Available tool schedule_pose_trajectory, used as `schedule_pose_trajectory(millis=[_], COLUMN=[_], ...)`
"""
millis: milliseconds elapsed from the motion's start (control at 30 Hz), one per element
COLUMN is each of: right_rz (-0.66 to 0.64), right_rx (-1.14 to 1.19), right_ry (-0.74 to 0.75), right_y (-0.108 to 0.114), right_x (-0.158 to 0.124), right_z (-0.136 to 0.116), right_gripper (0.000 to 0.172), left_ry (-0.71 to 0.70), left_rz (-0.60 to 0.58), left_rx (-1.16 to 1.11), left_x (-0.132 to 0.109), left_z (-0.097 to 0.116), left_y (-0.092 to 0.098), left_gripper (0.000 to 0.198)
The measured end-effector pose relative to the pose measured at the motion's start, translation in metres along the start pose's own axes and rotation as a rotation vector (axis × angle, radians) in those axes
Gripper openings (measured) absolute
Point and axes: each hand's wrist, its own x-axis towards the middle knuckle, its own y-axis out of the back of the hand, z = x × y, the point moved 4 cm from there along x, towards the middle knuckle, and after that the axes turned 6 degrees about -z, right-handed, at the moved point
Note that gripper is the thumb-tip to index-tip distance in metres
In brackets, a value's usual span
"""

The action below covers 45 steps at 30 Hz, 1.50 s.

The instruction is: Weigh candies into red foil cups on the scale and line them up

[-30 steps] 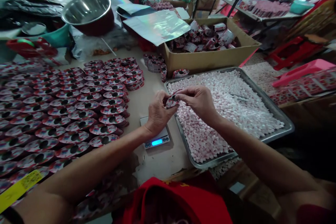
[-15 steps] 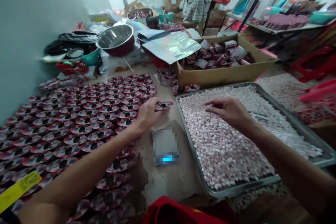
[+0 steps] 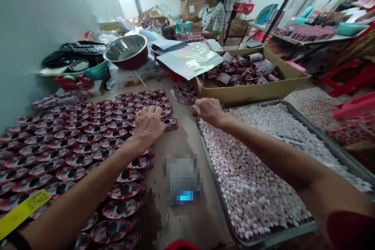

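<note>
My left hand (image 3: 150, 125) lies over the edge of the rows of red-and-white oval containers (image 3: 113, 142), each with a dark opening in its top. Its fingers are spread, and the thumb rests against an oval container (image 3: 172, 124) at the end of a row. At the far left corner of the tray, my right hand (image 3: 209, 110) is closed on another oval container (image 3: 193, 110), mostly covered by the fingers. Below that hand lies a metal tray (image 3: 215, 179) full of small white-pink pellets (image 3: 252, 175).
A small scale (image 3: 183, 175), blurred, with a lit blue display stands between containers and tray. Behind are a cardboard box (image 3: 249, 93) of loose containers, silvery sheets (image 3: 190, 60) and a steel bowl (image 3: 125, 49). A person (image 3: 212, 15) sits at the back.
My left hand has moved left with its container to the row's end and its fingers have spread. My right hand has gone from above the pellets to a container beyond the tray's corner.
</note>
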Motion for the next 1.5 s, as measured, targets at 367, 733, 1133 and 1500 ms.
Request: schedule_pose_trajectory(millis=[367,733,1133,1500], right_rz=[0.099,-0.380,-0.203,-0.240], right_rx=[0.038,-0.132,-0.347,0.259], right_ry=[0.050,0.598,0.444,0.099], right_y=[0.025,-0.017,-0.030,-0.019], right_x=[-0.006,-0.168,-0.185,-0.178], right_z=[-0.021,-0.110,0.034,0.087], right_gripper=[0.037,0.029,0.025,0.019], left_ry=[-0.028,-0.132,-0.175,-0.228], left_rz=[0.078,-0.025,-0.159,-0.247], left_rx=[-0.126,-0.283,-0.434,-0.519], left_x=[-0.062,-0.085,-0.110,-0.116], left_z=[-0.047,-0.021,-0.027,0.006], left_y=[0.052,0.030,0.020,0.026], left_gripper=[0.024,0.025,0.032,0.036])
